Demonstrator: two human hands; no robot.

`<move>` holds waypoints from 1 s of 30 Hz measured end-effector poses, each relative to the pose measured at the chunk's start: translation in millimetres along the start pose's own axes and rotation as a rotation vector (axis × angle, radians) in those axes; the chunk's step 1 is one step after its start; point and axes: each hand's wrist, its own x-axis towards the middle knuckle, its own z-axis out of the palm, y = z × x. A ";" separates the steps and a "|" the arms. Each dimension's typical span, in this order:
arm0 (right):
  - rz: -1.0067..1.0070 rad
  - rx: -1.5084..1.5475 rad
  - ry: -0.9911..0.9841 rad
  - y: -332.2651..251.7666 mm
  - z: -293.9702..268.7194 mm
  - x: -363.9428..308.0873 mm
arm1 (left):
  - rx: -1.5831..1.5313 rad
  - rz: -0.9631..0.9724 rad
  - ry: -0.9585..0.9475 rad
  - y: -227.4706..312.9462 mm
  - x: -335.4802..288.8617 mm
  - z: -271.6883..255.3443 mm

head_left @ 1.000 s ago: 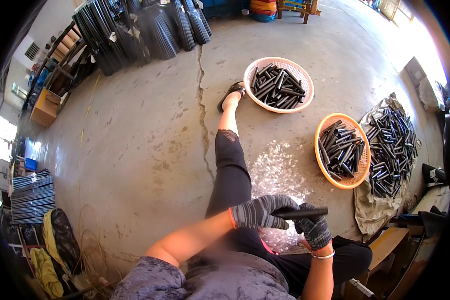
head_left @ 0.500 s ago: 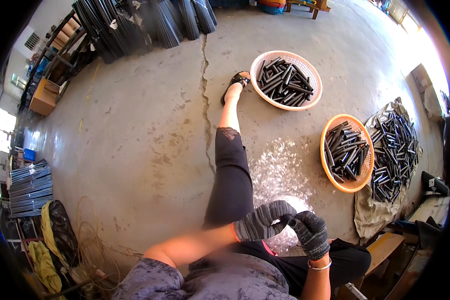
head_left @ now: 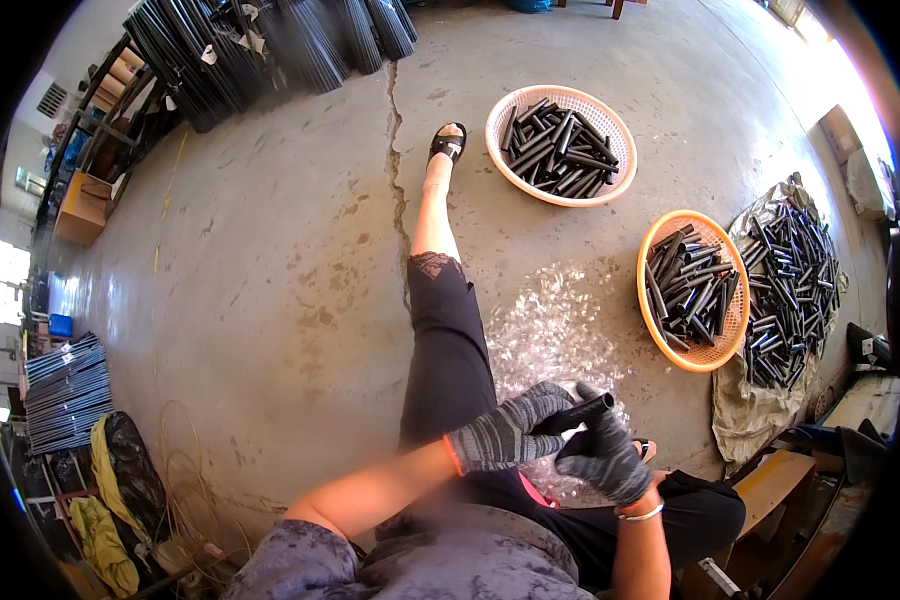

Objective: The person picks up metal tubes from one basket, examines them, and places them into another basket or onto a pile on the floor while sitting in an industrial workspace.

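Both my hands wear grey striped knit gloves. Above my lap, my left hand (head_left: 510,430) is closed on one end of a short black tube (head_left: 578,412). My right hand (head_left: 608,458) is curled round the tube toward its open end, which points up and to the right; part of the tube is hidden by the fingers. Beyond my hands, a pile of clear plastic scraps (head_left: 550,330) lies on the floor. An orange basket (head_left: 647,300) of similar black tubes stands to the right, and a pink basket (head_left: 625,180) of tubes stands farther ahead.
More black tubes (head_left: 795,290) lie heaped on a beige sheet (head_left: 740,425) at the right. My outstretched leg (head_left: 445,330) lies left of the scraps. Bundles of long dark rods (head_left: 190,60) stand at the far left. A cardboard box (head_left: 775,490) is close by at the lower right.
My hands, pinched together before, have moved slightly apart, and a black tube now shows between them. The view has shifted a little, and my outstretched foot sits farther from the pink basket.
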 end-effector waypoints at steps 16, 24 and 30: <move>0.059 -0.300 0.187 -14.9 -30.7 -9.9 | -0.584 -0.581 -0.203 -1.8 7.1 -0.2; 0.182 0.202 0.433 95.8 -97.0 -23.5 | -0.545 -0.521 -0.138 11.8 2.6 -9.4; 0.192 0.028 0.134 9.1 -19.8 -5.0 | -0.456 -0.492 -0.201 0.8 1.5 -1.5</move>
